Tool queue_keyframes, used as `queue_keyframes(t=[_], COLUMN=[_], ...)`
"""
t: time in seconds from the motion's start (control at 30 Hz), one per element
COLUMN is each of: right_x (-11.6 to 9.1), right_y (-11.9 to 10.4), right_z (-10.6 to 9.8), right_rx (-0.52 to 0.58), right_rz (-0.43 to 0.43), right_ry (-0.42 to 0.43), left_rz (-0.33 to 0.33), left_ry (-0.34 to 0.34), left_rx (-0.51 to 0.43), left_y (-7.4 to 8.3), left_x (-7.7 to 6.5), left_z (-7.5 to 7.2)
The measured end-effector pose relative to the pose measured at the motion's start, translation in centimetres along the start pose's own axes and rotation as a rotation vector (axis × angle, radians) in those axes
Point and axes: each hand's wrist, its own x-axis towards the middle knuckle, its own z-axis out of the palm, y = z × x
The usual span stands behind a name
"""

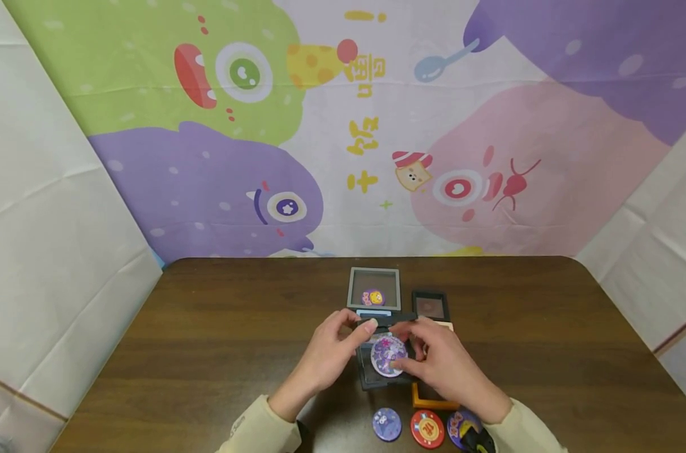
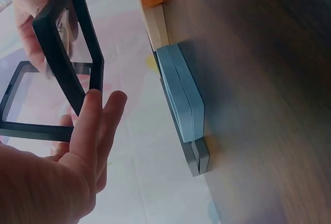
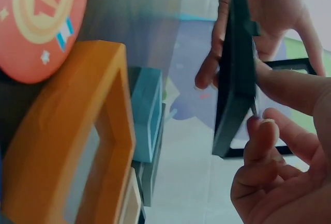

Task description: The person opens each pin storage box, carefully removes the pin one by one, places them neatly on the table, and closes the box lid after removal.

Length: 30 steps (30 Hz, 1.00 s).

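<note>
A black hinged display frame (image 1: 371, 382) with clear film stands unfolded between both hands, above the table. My left hand (image 1: 328, 349) grips it at its left side, thumb near the hinged edge. My right hand (image 1: 453, 362) pinches a round purple badge (image 1: 385, 353), its thumb on the patterned face. The badge lies over the lower half of the frame, close to the film; whether it touches is unclear. In the left wrist view, one half of the black frame (image 2: 58, 61) stands at an angle to the other. The right wrist view shows the badge only edge-on.
Beyond the hands lie a grey frame (image 1: 350, 290) holding a yellow-and-purple badge (image 1: 375, 297), and a small black frame (image 1: 445, 308). A blue frame (image 2: 181, 94) stands nearby. Closer in are an orange frame (image 1: 433, 404), a blue-purple badge (image 1: 387, 425), a red badge (image 1: 427, 429) and a partly hidden purple badge (image 1: 454, 426).
</note>
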Motion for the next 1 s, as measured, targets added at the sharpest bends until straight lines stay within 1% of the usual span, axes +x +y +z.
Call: queue_keyframes(t=[0.1,0.17,0.27,0.43,0.5,0.6,0.73,0.87,1.0], right_x=[0.0,0.0,0.0,0.0,0.0,-0.2,-0.5,-0.9,-1.4], right_y=[0.2,0.3,0.5,0.6,0.7,0.9,1.8,3.2,5.0], right_z=[-0.5,-0.9,-1.6,-2.9,-3.5,-4.7,-6.9,-9.1,-10.2], right_rx=[0.034,0.045,0.059,0.112,0.118,0.09,0.044,0.005,-0.036], right_rz=[-0.006,-0.01,-0.017,-0.017,-0.014,-0.01,0.003,0.014,-0.013], right_ry=[0.002,-0.011,-0.045,-0.124,-0.158,-0.197,-0.254,-0.318,-0.371], left_rz=[-0.01,-0.016,-0.024,-0.037,-0.034,-0.026,-0.031,-0.041,-0.047], left_ry=[0.014,0.024,0.028,0.013,0.009,0.012,0.006,-0.002,0.001], left_rx=[-0.003,-0.005,-0.005,0.004,0.002,0.0,-0.006,0.001,-0.004], left_y=[0.0,0.0,-0.1,-0.1,-0.1,0.0,0.0,0.0,-0.1], left_x=[0.1,0.1,0.2,0.3,0.3,0.3,0.3,0.3,0.2], left_z=[-0.1,-0.2,-0.4,-0.7,-0.8,-0.9,-1.0,-1.1,-1.1])
